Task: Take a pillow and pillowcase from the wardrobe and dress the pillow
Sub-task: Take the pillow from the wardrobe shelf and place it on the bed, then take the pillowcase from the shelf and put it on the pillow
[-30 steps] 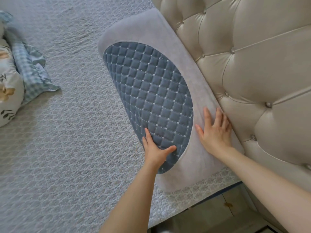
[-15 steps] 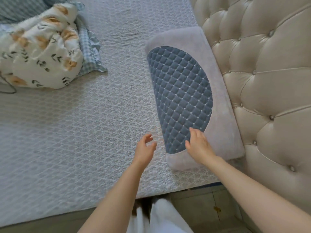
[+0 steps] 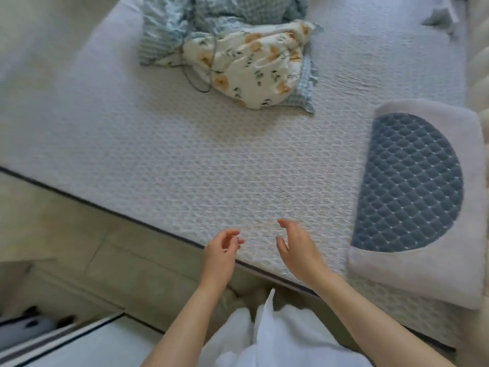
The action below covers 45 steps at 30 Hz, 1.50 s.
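A grey pillow with a dark blue quilted half-oval panel lies flat at the right edge of the bed, against the tufted headboard. Neither hand touches it. My left hand hovers over the bed's near edge with its fingers loosely curled and nothing in it. My right hand hangs beside it, fingers apart and empty, well left of the pillow. A crumpled heap of floral and blue checked bedding lies at the far side of the bed.
The white textured mattress cover spans the middle of the view. The floor runs along the bed's near side. My white clothing shows at the bottom, and a white panel with a dark edge sits at lower left.
Both hands have come off the pillow and drawn back to the bed's near edge. The view has swung left, so the pillow now sits at the far right and the bedding heap at top centre.
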Tool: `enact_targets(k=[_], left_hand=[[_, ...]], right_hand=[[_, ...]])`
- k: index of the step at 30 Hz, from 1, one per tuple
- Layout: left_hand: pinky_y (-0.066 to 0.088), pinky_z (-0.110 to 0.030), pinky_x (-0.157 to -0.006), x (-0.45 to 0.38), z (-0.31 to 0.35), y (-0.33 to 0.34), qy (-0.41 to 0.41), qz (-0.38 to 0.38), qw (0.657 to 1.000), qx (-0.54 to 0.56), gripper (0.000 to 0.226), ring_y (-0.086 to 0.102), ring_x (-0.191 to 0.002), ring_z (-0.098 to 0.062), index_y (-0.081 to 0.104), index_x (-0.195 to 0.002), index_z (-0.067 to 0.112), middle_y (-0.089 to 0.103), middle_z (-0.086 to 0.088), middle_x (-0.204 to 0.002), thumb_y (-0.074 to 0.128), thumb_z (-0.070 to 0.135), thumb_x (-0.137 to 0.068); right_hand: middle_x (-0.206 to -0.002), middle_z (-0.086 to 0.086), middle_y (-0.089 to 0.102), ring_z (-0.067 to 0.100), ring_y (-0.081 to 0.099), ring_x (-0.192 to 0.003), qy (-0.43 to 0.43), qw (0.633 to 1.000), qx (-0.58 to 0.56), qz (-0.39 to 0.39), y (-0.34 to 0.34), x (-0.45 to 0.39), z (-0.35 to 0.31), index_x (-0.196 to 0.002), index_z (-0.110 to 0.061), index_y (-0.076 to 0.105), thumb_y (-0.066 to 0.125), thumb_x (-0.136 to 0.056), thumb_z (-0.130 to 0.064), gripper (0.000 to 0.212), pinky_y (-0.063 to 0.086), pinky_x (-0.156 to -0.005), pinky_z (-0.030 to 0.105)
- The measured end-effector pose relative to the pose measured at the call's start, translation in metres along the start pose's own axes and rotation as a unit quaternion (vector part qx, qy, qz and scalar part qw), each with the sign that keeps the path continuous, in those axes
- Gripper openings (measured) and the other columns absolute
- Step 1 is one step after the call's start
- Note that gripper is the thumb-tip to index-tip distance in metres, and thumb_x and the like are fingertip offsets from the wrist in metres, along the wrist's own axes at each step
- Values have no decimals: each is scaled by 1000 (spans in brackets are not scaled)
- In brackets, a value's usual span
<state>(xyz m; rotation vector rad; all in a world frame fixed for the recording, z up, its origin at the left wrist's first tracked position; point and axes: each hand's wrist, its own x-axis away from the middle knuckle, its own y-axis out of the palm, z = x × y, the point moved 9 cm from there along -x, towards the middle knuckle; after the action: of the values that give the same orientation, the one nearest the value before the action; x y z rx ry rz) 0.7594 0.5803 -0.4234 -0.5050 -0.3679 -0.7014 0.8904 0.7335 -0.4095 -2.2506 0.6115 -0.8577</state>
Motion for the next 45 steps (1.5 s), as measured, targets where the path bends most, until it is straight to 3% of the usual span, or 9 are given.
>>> enact_targets(k=[4,11,17,24,32,35,39,42,45], left_hand=[[52,-15,-75,31,-39,-120,-10,96,995,33,26,69,-81,-3,66,-95,30,73,3,-85,55,7,-97],[52,-21,-74,86,-116,-290,-80,259,962,18,22,67,-79,0,63,-94,38,73,10,-82,55,17,-97],[54,-26,-74,131,-156,-379,-128,390,911,45,17,68,-81,-4,66,-96,31,72,14,-80,57,16,-96],[43,-6,-68,149,-171,-450,-154,491,854,77,16,65,-87,0,67,-104,26,71,12,-91,58,15,-96],[50,-13,-68,131,-160,-550,-195,569,794,85,17,62,-81,2,67,-111,23,66,12,-87,60,17,-96],[45,-6,-61,129,-159,-588,-216,604,763,84,18,58,-78,8,67,-110,24,61,20,-84,59,17,-96],[39,3,-64,132,-165,-624,-242,642,722,87,21,53,-77,10,69,-114,17,65,10,-93,59,15,-95],[41,0,-63,147,-166,-648,-256,681,682,76,20,60,-77,0,70,-112,12,64,10,-87,60,14,-95],[41,-4,-67,165,-173,-678,-262,713,645,81,23,60,-88,-2,67,-117,12,69,3,-101,58,17,-97]], right_hand=[[-141,0,48,18,46,-129,-58,998,18,-30,59,3,-93,-141,-19,39,45,-99,-28,43,40,-104,33],[-136,0,54,18,52,-120,-181,974,52,-128,173,10,-245,-135,-21,44,44,-99,-23,36,43,-97,29],[-112,6,61,25,58,-101,-303,930,80,-194,230,20,-366,-121,-14,51,44,-97,-23,27,50,-85,43],[-125,-3,58,16,53,-113,-401,877,86,-250,287,11,-483,-129,-15,51,44,-99,-23,32,48,-91,31],[-120,-8,59,10,53,-113,-504,797,106,-316,356,-15,-624,-125,-21,54,47,-98,-25,28,45,-85,22],[-117,-11,59,8,53,-110,-540,761,118,-339,381,-17,-675,-123,-23,53,47,-98,-26,27,42,-82,17],[-113,-9,60,12,53,-109,-588,703,142,-374,417,-8,-730,-126,-21,52,46,-98,-23,29,46,-84,22],[-117,-4,61,14,54,-108,-620,661,155,-394,443,6,-764,-128,-17,52,45,-99,-22,30,47,-84,24],[-118,1,61,18,55,-109,-649,626,158,-402,468,27,-799,-127,-14,54,46,-99,-21,30,49,-87,30]])
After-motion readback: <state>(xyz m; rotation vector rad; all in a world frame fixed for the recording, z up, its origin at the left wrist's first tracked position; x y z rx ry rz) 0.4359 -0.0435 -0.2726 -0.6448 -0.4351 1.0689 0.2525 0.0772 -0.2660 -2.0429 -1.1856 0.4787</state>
